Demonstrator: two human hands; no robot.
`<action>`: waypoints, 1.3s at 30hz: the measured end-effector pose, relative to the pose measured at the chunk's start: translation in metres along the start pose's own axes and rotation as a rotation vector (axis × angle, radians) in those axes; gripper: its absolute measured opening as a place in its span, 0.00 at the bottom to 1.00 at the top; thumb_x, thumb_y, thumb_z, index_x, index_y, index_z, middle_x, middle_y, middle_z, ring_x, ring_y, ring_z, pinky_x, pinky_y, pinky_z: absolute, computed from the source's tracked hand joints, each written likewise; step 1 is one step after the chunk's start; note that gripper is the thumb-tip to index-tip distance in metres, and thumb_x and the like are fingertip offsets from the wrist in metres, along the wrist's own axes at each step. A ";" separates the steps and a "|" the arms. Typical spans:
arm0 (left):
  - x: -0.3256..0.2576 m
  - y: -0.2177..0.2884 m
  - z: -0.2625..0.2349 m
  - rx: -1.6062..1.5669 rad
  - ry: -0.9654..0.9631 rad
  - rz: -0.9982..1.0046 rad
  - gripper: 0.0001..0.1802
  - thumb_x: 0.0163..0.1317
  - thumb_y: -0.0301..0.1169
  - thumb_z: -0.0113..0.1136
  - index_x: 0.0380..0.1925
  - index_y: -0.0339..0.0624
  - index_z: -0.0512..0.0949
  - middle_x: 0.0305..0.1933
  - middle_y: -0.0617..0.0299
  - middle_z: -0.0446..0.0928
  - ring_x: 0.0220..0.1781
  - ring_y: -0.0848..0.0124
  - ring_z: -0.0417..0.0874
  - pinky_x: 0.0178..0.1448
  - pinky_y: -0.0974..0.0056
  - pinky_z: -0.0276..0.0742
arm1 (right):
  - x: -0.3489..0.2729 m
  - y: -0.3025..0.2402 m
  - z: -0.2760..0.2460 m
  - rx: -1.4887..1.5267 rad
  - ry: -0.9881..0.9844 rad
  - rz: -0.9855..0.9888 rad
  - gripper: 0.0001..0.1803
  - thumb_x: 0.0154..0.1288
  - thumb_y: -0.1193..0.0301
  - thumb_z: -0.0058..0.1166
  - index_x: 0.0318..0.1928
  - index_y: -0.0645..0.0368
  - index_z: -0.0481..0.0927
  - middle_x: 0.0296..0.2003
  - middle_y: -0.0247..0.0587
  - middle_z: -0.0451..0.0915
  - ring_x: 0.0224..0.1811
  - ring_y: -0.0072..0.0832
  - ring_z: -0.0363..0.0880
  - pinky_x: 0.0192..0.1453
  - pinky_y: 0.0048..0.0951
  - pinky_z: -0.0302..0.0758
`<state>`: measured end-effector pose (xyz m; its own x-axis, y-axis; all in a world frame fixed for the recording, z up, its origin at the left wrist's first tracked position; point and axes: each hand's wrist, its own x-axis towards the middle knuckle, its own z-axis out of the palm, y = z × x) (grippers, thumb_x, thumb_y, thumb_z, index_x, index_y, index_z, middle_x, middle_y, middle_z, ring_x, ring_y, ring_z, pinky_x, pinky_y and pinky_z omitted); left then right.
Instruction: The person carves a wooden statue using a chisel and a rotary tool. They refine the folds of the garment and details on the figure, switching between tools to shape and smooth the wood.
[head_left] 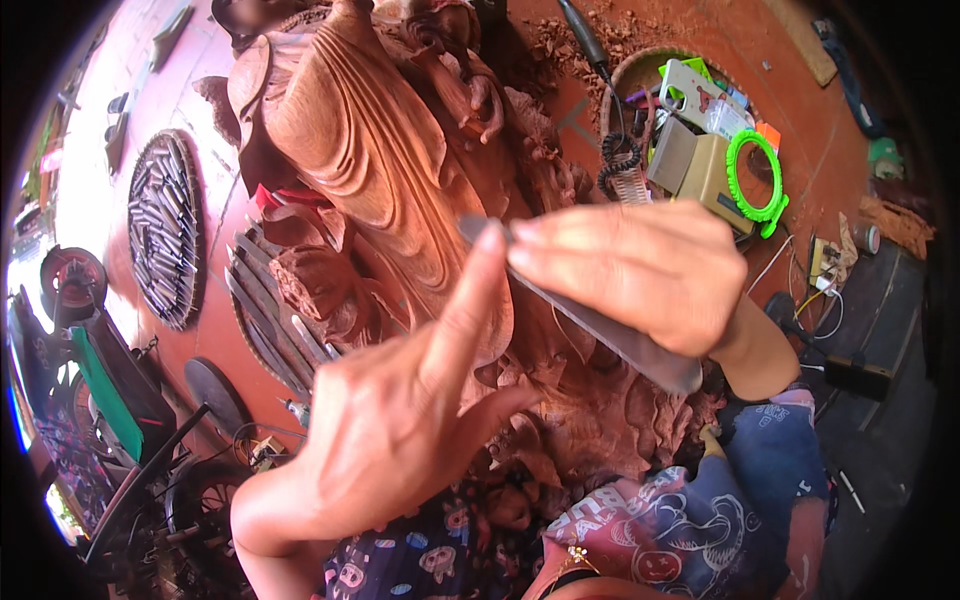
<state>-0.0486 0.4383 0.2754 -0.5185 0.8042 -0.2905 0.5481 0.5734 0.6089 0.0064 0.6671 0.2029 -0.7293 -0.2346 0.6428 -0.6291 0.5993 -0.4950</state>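
My right hand (640, 270) grips a dark grey, flat, narrow bar (630, 345) with rounded ends. The fingers bend over its upper part, and the bar slants from upper left to lower right. With index finger and thumb stretched apart, my left hand (380, 410) is at the bar's upper end; the index fingertip appears to touch it. The other left fingers are partly hidden. Under both hands lies a large reddish-brown wood carving (370, 150) with flowing robe folds and ornate sides. Whether the bar touches the carving I cannot tell.
At left, a round basket (140, 270) is filled with short metal tools; long chisels lie in another basket (240, 310) beside the carving. A basket at right holds a bright green ring (735, 190) and boxes. A black rotary handpiece (585, 35) lies near wood chips (640, 30). A wheeled vehicle (120, 400) stands lower left.
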 end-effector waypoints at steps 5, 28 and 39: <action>-0.002 0.002 0.000 0.064 -0.068 -0.036 0.62 0.51 0.39 0.81 0.81 0.40 0.52 0.19 0.62 0.73 0.20 0.67 0.80 0.27 0.61 0.74 | -0.007 -0.011 0.000 0.004 -0.053 0.097 0.15 0.58 0.73 0.64 0.45 0.68 0.87 0.41 0.50 0.88 0.43 0.40 0.91 0.43 0.36 0.89; 0.015 0.012 -0.025 0.161 -0.039 -0.053 0.59 0.46 0.44 0.81 0.78 0.43 0.61 0.22 0.60 0.74 0.23 0.64 0.80 0.30 0.60 0.75 | 0.000 -0.007 0.005 -0.027 0.019 0.062 0.16 0.54 0.76 0.63 0.43 0.72 0.84 0.35 0.49 0.84 0.31 0.36 0.88 0.31 0.31 0.85; 0.003 0.006 -0.017 0.101 -0.072 -0.029 0.59 0.45 0.42 0.81 0.78 0.45 0.62 0.21 0.61 0.74 0.23 0.64 0.80 0.31 0.61 0.76 | 0.000 -0.023 0.002 -0.064 -0.026 0.114 0.18 0.56 0.78 0.63 0.48 0.71 0.85 0.39 0.51 0.87 0.35 0.39 0.90 0.35 0.31 0.87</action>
<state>-0.0587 0.4416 0.2907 -0.4889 0.7940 -0.3614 0.5986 0.6067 0.5231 0.0205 0.6520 0.2127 -0.8020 -0.1814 0.5690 -0.5243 0.6702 -0.5253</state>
